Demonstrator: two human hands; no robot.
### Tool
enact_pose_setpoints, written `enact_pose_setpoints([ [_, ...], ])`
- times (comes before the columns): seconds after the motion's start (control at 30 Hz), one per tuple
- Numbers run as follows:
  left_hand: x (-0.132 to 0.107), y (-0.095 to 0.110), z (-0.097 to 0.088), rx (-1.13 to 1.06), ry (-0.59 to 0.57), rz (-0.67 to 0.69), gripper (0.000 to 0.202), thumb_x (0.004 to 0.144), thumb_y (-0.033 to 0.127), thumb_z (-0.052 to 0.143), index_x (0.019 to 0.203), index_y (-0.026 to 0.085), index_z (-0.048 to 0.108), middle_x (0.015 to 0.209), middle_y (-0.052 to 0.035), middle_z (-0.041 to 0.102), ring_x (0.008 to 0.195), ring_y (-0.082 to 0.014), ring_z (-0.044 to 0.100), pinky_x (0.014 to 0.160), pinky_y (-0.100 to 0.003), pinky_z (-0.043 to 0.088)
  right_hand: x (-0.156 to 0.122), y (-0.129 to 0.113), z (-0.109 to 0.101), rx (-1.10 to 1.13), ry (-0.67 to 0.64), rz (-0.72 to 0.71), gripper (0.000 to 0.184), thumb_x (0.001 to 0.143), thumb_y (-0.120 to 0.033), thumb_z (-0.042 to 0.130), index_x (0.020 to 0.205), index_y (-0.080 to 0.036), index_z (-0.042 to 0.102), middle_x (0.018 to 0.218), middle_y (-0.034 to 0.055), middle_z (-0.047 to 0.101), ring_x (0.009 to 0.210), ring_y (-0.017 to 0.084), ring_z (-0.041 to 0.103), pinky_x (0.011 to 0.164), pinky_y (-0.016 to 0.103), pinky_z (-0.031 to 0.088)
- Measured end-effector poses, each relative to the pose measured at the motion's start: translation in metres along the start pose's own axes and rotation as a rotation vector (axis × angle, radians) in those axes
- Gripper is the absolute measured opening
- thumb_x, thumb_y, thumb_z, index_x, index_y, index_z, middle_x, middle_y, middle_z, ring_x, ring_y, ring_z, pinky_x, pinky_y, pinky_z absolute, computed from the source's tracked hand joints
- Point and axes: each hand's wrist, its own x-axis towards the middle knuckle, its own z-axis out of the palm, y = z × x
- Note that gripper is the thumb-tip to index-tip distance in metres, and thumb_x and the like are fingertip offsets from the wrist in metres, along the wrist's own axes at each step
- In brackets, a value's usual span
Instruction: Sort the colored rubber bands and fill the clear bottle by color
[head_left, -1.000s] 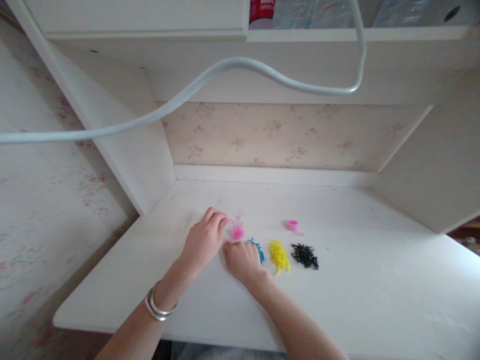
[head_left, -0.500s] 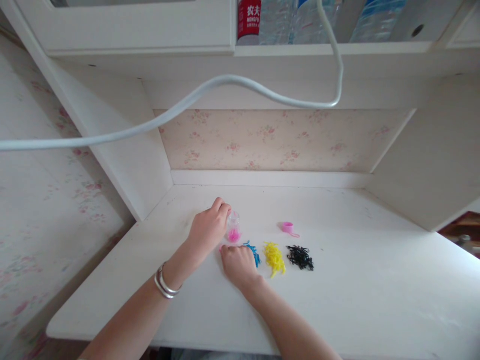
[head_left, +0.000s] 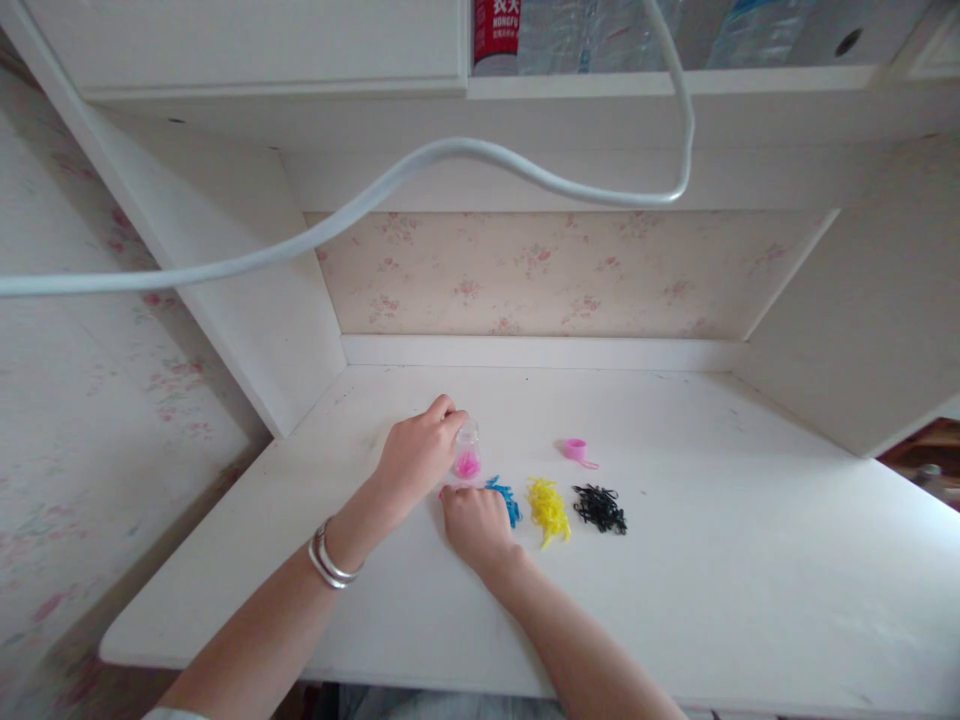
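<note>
My left hand [head_left: 421,447] is closed at the left side of a small clear jar [head_left: 469,436], its fingertips against the upper part. The jar stands upright with pink rubber bands [head_left: 468,464] at the bottom. Just in front of it, my right hand [head_left: 477,520] is curled down on the desk, fingers pressed together. A bit of pink shows at its left fingertips; what they pinch is mostly hidden. Beside this hand lies a pile of blue rubber bands [head_left: 513,503], partly covered by it. Further right are a yellow pile [head_left: 550,512] and a black pile [head_left: 600,509].
A pink cap [head_left: 576,449] with a loop lies behind the piles. A thick white cable [head_left: 465,150] hangs across the view above the white desk [head_left: 712,600]. Overhead is a shelf with bottles [head_left: 496,35]; side panels and floral wallpaper [head_left: 540,270] enclose the desk.
The camera view has tipped slightly downward. A pink piece seen in the jar's neck earlier no longer shows there. Both hands stay nearly in place.
</note>
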Motion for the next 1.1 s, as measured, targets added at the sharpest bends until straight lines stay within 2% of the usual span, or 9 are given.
enact_pose_setpoints([
  [0.2, -0.018, -0.004, 0.005, -0.215, 0.205, -0.09, 0.022, 0.093, 0.028, 0.04, 0.101, 0.026, 0.06, 0.096, -0.0003, 0.059, 0.072, -0.0111, 0.06, 0.059, -0.022, 0.043, -0.003, -0.002, -0.003, 0.001, 0.038, -0.02, 0.022, 0.085, -0.012, 0.04, 0.091, -0.016, 0.06, 0.076, 0.0104, 0.069, 0.07, 0.023, 0.068, 0.058, 0.027, 0.044],
  [0.33, -0.04, -0.009, 0.015, -0.387, 0.25, -0.153, 0.021, 0.093, 0.028, 0.041, 0.101, 0.023, 0.06, 0.092, -0.0016, 0.06, 0.076, -0.0105, 0.059, 0.065, -0.019, 0.045, -0.014, 0.005, -0.008, 0.103, 0.12, 0.02, 0.024, 0.09, -0.022, 0.038, 0.087, -0.02, 0.062, 0.073, 0.006, 0.069, 0.063, 0.017, 0.064, 0.055, 0.022, 0.037],
  [0.4, -0.05, -0.011, 0.025, -0.44, 0.217, -0.181, 0.021, 0.093, 0.028, 0.041, 0.101, 0.022, 0.059, 0.092, -0.0021, 0.06, 0.078, -0.0109, 0.06, 0.066, -0.019, 0.046, -0.018, 0.012, -0.009, 0.245, 0.179, 0.048, 0.028, 0.091, -0.028, 0.037, 0.084, -0.022, 0.064, 0.07, 0.0034, 0.067, 0.06, 0.014, 0.06, 0.055, 0.021, 0.034],
  [0.5, -0.063, -0.011, 0.041, -0.484, 0.097, -0.198, 0.022, 0.093, 0.026, 0.04, 0.101, 0.023, 0.059, 0.094, -0.0019, 0.061, 0.08, -0.0115, 0.06, 0.071, -0.021, 0.047, -0.018, 0.024, -0.011, 0.57, 0.239, 0.117, 0.033, 0.091, -0.036, 0.038, 0.086, -0.021, 0.067, 0.061, -0.0001, 0.061, 0.053, 0.01, 0.051, 0.051, 0.02, 0.031],
  [0.6, -0.07, -0.008, 0.055, -0.501, -0.071, -0.196, 0.023, 0.093, 0.025, 0.039, 0.1, 0.023, 0.06, 0.097, -0.0019, 0.061, 0.085, -0.0128, 0.061, 0.076, -0.023, 0.047, -0.014, 0.032, -0.015, 0.884, 0.236, 0.206, 0.038, 0.086, -0.046, 0.043, 0.091, -0.017, 0.069, 0.055, -0.0027, 0.052, 0.047, 0.009, 0.039, 0.045, 0.02, 0.025],
  [0.7, -0.073, -0.007, 0.065, -0.498, -0.185, -0.166, 0.025, 0.093, 0.026, 0.038, 0.101, 0.023, 0.061, 0.1, -0.0022, 0.06, 0.088, -0.0139, 0.061, 0.077, -0.025, 0.047, -0.01, 0.036, -0.025, 1.083, 0.214, 0.252, 0.042, 0.081, -0.051, 0.05, 0.091, -0.014, 0.069, 0.056, -0.0032, 0.048, 0.047, 0.008, 0.033, 0.043, 0.02, 0.021],
  [0.87, -0.072, -0.003, 0.077, -0.398, -0.264, -0.104, 0.029, 0.094, 0.03, 0.034, 0.108, 0.025, 0.059, 0.106, -0.0042, 0.058, 0.086, -0.0168, 0.062, 0.071, -0.028, 0.049, -0.004, 0.035, -0.047, 1.265, 0.257, 0.298, 0.043, 0.075, -0.052, 0.06, 0.09, -0.013, 0.068, 0.056, -0.0034, 0.045, 0.047, 0.006, 0.028, 0.043, 0.021, 0.019],
  [1.0, -0.067, 0.003, 0.084, -0.323, -0.301, -0.077, 0.033, 0.095, 0.034, 0.029, 0.11, 0.027, 0.058, 0.107, -0.0054, 0.056, 0.082, -0.0187, 0.063, 0.065, -0.031, 0.049, 0.006, 0.035, -0.063, 1.31, 0.285, 0.292, 0.04, 0.073, -0.051, 0.064, 0.087, -0.014, 0.068, 0.051, -0.007, 0.034, 0.045, 0.005, 0.021, 0.042, 0.021, 0.015],
  [1.1, -0.065, 0.007, 0.085, -0.295, -0.302, -0.104, 0.034, 0.095, 0.036, 0.028, 0.108, 0.026, 0.059, 0.107, -0.0063, 0.056, 0.081, -0.0193, 0.063, 0.065, -0.031, 0.049, 0.015, 0.037, -0.072, 1.288, 0.318, 0.281, 0.04, 0.073, -0.051, 0.064, 0.087, -0.013, 0.068, 0.051, -0.0071, 0.034, 0.045, 0.005, 0.021, 0.041, 0.021, 0.015],
])
